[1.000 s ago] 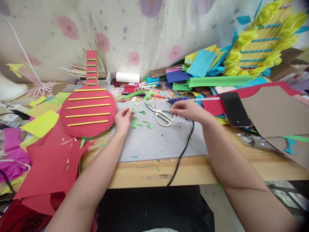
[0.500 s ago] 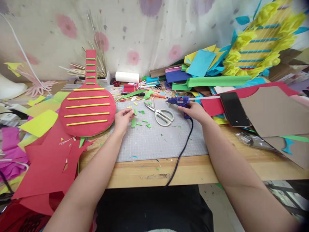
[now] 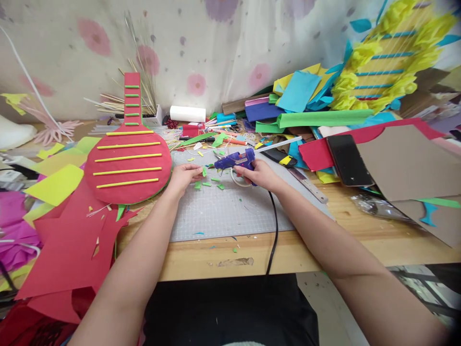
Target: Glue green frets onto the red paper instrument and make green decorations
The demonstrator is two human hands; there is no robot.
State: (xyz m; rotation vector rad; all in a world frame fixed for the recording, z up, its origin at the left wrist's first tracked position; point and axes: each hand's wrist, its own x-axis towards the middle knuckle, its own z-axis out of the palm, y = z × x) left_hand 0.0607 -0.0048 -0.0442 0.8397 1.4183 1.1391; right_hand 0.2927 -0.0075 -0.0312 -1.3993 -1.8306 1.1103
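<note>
My right hand (image 3: pixel 262 176) is wrapped round the handle of a blue hot glue gun (image 3: pixel 236 159), a glue stick poking from its back. Its nozzle points left, close to a small green paper piece (image 3: pixel 204 171) pinched in the fingertips of my left hand (image 3: pixel 185 179). Beneath the glue gun lie scissors (image 3: pixel 236 180), mostly hidden. Several green scraps (image 3: pixel 216 180) are scattered on the grey cutting mat (image 3: pixel 230 216). To the left leans a red guitar-shaped paper craft (image 3: pixel 127 166) with yellow strips on its body and green strips on its neck.
A utility knife (image 3: pixel 275 156) and a metal ruler (image 3: pixel 308 185) lie at the mat's right. Beyond them are a black phone (image 3: pixel 349 160) and cardboard (image 3: pixel 406 163). Coloured paper piles up behind; red sheets (image 3: pixel 65 254) hang at the left. The black cord (image 3: pixel 274 230) crosses the table edge.
My right hand has lifted the glue gun and carried it left, over the scissors, towards my left hand. The utility knife and ruler are now uncovered. My left hand has shifted slightly right.
</note>
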